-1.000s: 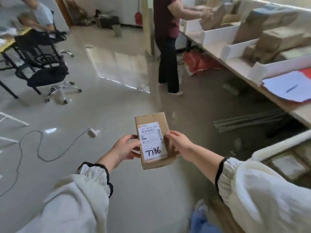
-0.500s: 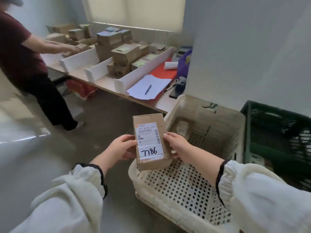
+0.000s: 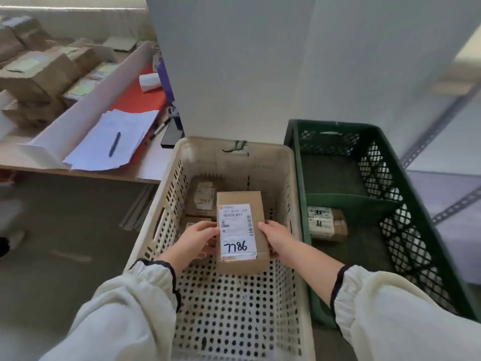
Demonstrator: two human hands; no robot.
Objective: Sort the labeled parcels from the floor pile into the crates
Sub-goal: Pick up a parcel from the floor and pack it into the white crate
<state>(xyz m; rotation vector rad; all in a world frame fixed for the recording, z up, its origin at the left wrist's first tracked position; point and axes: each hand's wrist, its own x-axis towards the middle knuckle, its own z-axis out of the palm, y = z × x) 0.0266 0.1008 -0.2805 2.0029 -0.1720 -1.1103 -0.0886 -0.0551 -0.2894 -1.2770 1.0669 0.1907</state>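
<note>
A small brown cardboard parcel with a white label marked 7786 is held over the inside of the beige perforated crate. My left hand grips its left edge and my right hand grips its right edge. Two other labelled parcels lie at the far end of the beige crate, partly hidden behind the held one. To the right stands a dark green lattice crate with one labelled parcel in its near compartment.
A wooden table at the left carries white dividers, several cardboard boxes, papers with a blue pen, a red sheet and a marker. A white wall rises behind the crates. Grey floor lies at the left.
The view swung from the open floor and the standing person to the crates. My hands carried the parcel along and brought it down over the beige crate.
</note>
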